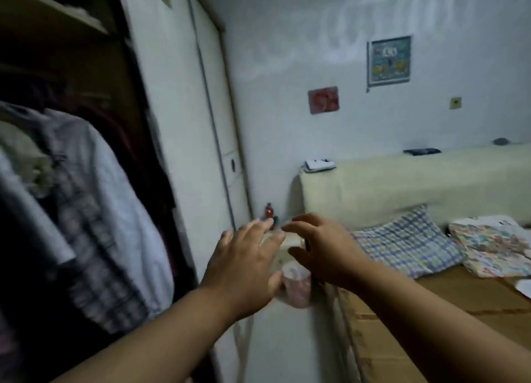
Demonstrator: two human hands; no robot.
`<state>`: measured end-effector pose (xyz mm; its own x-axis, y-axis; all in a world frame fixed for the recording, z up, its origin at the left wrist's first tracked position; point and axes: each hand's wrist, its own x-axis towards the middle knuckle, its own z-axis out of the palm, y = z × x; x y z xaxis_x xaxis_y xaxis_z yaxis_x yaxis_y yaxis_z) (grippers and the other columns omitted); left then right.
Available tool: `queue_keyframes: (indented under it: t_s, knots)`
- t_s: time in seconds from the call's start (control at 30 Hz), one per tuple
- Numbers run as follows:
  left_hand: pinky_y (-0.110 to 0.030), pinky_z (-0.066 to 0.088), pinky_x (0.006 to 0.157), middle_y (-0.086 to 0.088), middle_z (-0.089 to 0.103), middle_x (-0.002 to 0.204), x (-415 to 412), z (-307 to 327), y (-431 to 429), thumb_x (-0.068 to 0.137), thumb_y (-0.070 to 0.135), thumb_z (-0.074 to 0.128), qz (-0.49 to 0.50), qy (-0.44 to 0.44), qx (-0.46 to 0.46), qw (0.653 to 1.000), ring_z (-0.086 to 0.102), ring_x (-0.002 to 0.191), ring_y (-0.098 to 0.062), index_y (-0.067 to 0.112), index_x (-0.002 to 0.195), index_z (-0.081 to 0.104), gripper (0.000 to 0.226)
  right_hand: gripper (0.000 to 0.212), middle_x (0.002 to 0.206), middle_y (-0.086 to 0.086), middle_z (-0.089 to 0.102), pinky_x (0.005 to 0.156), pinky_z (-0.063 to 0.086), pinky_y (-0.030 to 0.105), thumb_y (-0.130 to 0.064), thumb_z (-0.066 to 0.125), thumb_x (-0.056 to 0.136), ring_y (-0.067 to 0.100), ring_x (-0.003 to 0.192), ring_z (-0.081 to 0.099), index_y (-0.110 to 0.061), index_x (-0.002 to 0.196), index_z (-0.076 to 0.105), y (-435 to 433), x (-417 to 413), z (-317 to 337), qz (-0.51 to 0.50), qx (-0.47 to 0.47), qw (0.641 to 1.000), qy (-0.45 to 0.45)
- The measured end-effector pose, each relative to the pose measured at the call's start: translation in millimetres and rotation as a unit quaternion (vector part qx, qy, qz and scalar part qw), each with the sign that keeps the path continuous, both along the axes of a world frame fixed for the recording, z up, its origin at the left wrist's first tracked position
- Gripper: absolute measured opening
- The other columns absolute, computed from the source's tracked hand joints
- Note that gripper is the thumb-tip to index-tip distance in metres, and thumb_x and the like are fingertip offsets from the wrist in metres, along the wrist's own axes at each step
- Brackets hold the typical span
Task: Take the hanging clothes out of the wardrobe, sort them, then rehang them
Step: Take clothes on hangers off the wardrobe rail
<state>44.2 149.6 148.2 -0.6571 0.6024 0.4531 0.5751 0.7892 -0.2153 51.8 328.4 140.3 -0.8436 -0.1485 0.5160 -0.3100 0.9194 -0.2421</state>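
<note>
**Inspector:** Head view. Your left hand (247,265) is spread wide and empty. Your right hand (324,250) is loosely curled and grips nothing. Both are held out between the wardrobe (71,52) and the bed (431,311).

**Operator:** And the clothes?

**Inspector:** The hanging clothes (115,210) hang inside the wardrobe, left of your hands. A checked cloth (408,242) lies on the bed. I judge removal unfinished; sorting and rehanging remain.
</note>
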Motion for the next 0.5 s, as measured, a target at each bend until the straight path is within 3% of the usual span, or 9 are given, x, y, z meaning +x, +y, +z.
queue_keyframes:
  t_s: [0.1,0.27,0.4,0.5]
  knots:
    - [-0.047,0.019,0.113,0.001,0.024,0.155,2,22,-60,0.079,0.051,0.041,0.074,0.031,0.017,0.997,0.021,0.143,-0.021,0.033,0.144,0.030,0.068,0.044,0.136,-0.004,0.050,0.100,0.042,0.036,-0.042,0.060,0.086,0.020,0.118,0.054,-0.035,0.129,0.053,-62,-18,25,0.069,0.009,0.997,0.033]
    - [-0.046,0.013,0.117,0.005,0.011,0.157,12,71,-136,0.086,0.054,0.040,0.178,0.106,0.034,0.978,0.009,0.145,-0.017,0.037,0.145,0.021,0.064,0.045,0.141,-0.009,0.043,0.103,0.039,0.031,-0.042,0.057,0.089,0.012,0.123,0.049,-0.040,0.133,0.047,-140,-43,72,0.176,0.009,0.981,0.087]
    - [-0.052,0.038,0.101,-0.001,0.048,0.141,19,111,-177,0.071,0.057,0.045,0.266,0.165,0.032,0.949,0.046,0.129,-0.023,0.034,0.126,0.053,0.060,0.046,0.140,-0.012,0.041,0.106,0.036,0.032,-0.041,0.057,0.089,0.010,0.125,0.046,-0.039,0.134,0.046,-188,-71,106,0.247,0.004,0.962,0.115]
    - [-0.055,0.038,0.100,-0.002,0.050,0.139,16,138,-208,0.070,0.055,0.049,0.327,0.213,0.013,0.921,0.046,0.130,-0.025,0.034,0.122,0.056,0.056,0.046,0.138,-0.011,0.043,0.104,0.038,0.036,-0.042,0.059,0.088,0.012,0.125,0.047,-0.039,0.133,0.048,-223,-99,127,0.307,-0.021,0.941,0.138]
